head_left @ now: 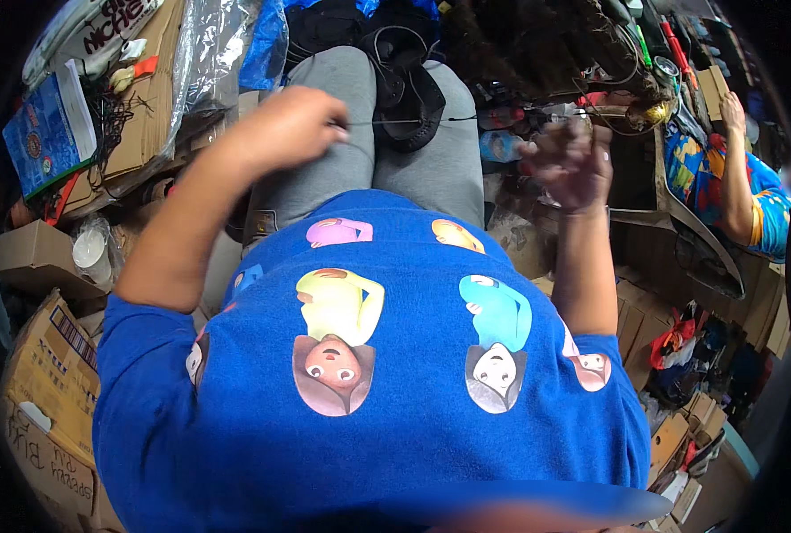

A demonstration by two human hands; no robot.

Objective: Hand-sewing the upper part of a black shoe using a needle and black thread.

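Note:
A black sandal (pixel 410 107) with wide straps rests between my knees, on my grey trousers (pixel 324 84). A thin dark thread (pixel 395 121) stretches nearly straight across it, from my left fingers towards the right. My left hand (pixel 299 129) is over my left thigh, its fingers closed on the thread's left end. My right hand (pixel 573 164) is raised to the right of my right thigh with its fingers bent. Motion smears those fingers, so what they hold, if anything, cannot be made out. Past my right thigh the thread's end is lost against the dark clutter.
At left are a blue book (pixel 49 129), flat cardboard, plastic wrapping and cartons (pixel 53 382). Dark piled goods and tools (pixel 671 49) crowd the far right. Another person's arm (pixel 736 178) in a colourful sleeve is at the right edge. A dark curved frame (pixel 693 231) stands beside my right arm.

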